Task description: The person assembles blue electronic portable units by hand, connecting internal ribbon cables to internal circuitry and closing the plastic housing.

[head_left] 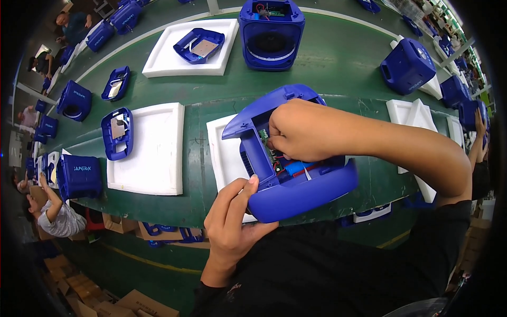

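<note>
A blue plastic speaker housing (pixel 303 198) rests in front of me, tilted, with its open side facing up. Inside it are a green circuit board (pixel 278 165), a blue cylindrical part (pixel 296 168) and red wires. My left hand (pixel 232 219) grips the housing's near left edge, fingers on top and thumb below. Reaching in from the right, my right hand (pixel 303 129) has its fingers curled together over the circuit board. Whatever those fingers hold is hidden by the hand. Under the housing lies a white foam pad (pixel 224 153).
Another white foam pad (pixel 153 158) and a blue panel (pixel 117 133) lie to the left. Beyond stand an open blue speaker cabinet (pixel 272 39) and a foam tray (pixel 158 58) bearing another panel. A blue speaker (pixel 407 66) stands far right. A co-worker (pixel 55 214) works at the left.
</note>
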A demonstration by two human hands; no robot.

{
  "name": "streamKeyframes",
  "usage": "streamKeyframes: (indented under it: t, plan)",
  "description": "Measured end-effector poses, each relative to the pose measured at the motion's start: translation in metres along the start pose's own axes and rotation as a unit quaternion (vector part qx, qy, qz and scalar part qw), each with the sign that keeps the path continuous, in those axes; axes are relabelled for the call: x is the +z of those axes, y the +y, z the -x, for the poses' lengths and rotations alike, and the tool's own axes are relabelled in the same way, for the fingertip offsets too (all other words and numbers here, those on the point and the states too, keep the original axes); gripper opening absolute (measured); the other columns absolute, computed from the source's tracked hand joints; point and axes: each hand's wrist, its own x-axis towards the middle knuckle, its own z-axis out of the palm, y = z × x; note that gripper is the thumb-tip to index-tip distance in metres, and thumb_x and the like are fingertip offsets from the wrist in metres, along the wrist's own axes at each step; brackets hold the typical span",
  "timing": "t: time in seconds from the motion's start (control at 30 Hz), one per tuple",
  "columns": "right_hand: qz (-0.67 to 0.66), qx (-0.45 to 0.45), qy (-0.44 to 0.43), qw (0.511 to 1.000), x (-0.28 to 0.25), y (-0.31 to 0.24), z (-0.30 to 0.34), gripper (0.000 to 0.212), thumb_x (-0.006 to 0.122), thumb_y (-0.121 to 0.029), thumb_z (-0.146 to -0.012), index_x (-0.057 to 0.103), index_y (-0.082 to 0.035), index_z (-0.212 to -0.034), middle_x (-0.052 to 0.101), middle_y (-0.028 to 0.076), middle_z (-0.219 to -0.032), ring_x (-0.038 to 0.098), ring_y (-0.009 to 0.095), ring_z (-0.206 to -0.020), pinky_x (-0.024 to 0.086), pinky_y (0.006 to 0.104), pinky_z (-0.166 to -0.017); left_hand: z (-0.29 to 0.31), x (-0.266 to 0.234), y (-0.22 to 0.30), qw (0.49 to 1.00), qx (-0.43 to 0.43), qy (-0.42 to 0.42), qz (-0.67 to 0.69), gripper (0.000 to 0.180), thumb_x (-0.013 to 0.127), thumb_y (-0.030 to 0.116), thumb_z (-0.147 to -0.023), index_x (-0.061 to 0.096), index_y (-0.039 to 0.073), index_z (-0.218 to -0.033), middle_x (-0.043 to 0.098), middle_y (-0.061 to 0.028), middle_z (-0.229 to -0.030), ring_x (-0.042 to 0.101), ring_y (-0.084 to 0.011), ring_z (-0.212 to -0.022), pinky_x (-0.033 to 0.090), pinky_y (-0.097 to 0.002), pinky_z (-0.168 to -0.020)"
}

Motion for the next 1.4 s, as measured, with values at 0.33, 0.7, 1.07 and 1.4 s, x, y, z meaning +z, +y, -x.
streamKeyframes:
  t: [0.33, 0.7, 1.07, 1.4]
  plan:
    - [0.012, -0.008, -0.040, 0.999, -0.007, 0.003, -0.008, 0.028, 0.065, -0.017, -0.097, 0.080, 0.003, -0.083, 0.076, 0.022, -0.081, 0.076, 0.039, -0.082, 0.060, 0.0490, -0.081, 0.002, 0.004, -0.002, 1.000, -0.006, 0.000, -0.008, 0.069, 0.100, 0.011, -0.067, 0.077, -0.003, -0.131, 0.075, -0.0159, -0.115, 0.075, -0.0250, -0.083, 0.065, -0.0345, -0.068]
    - [0.050, -0.045, -0.036, 0.997, -0.006, 0.004, -0.013, 0.026, 0.064, -0.015, -0.093, 0.079, 0.003, -0.082, 0.075, 0.026, -0.082, 0.074, 0.045, -0.081, 0.060, 0.0521, -0.081, -0.001, 0.005, -0.001, 1.000, 0.003, -0.003, -0.018, 0.069, 0.100, 0.011, -0.067, 0.078, -0.003, -0.131, 0.074, -0.0157, -0.115, 0.075, -0.0249, -0.082, 0.064, -0.0338, -0.067]
    - [-0.284, -0.069, 0.329, 0.898, -0.009, 0.037, 0.114, 0.045, 0.068, -0.042, -0.110, 0.076, -0.001, -0.129, 0.076, 0.008, -0.101, 0.070, 0.017, -0.085, 0.056, 0.0324, -0.078, -0.028, -0.013, -0.004, 0.970, -0.175, 0.044, 0.162, 0.069, 0.089, 0.000, -0.086, 0.064, -0.002, -0.150, 0.068, -0.0112, -0.104, 0.074, -0.0129, -0.078, 0.058, -0.0243, -0.053]
    - [-0.201, -0.065, 0.390, 0.896, 0.053, 0.057, 0.065, 0.056, 0.064, -0.029, -0.115, 0.054, 0.003, -0.161, 0.058, 0.025, -0.158, 0.057, 0.035, -0.149, 0.047, 0.0422, -0.121, -0.091, 0.001, -0.034, 0.959, -0.272, 0.014, 0.076, 0.030, 0.081, 0.017, -0.100, 0.078, -0.005, -0.120, 0.063, -0.0001, -0.066, 0.054, -0.0043, -0.058, 0.037, -0.0229, -0.053]
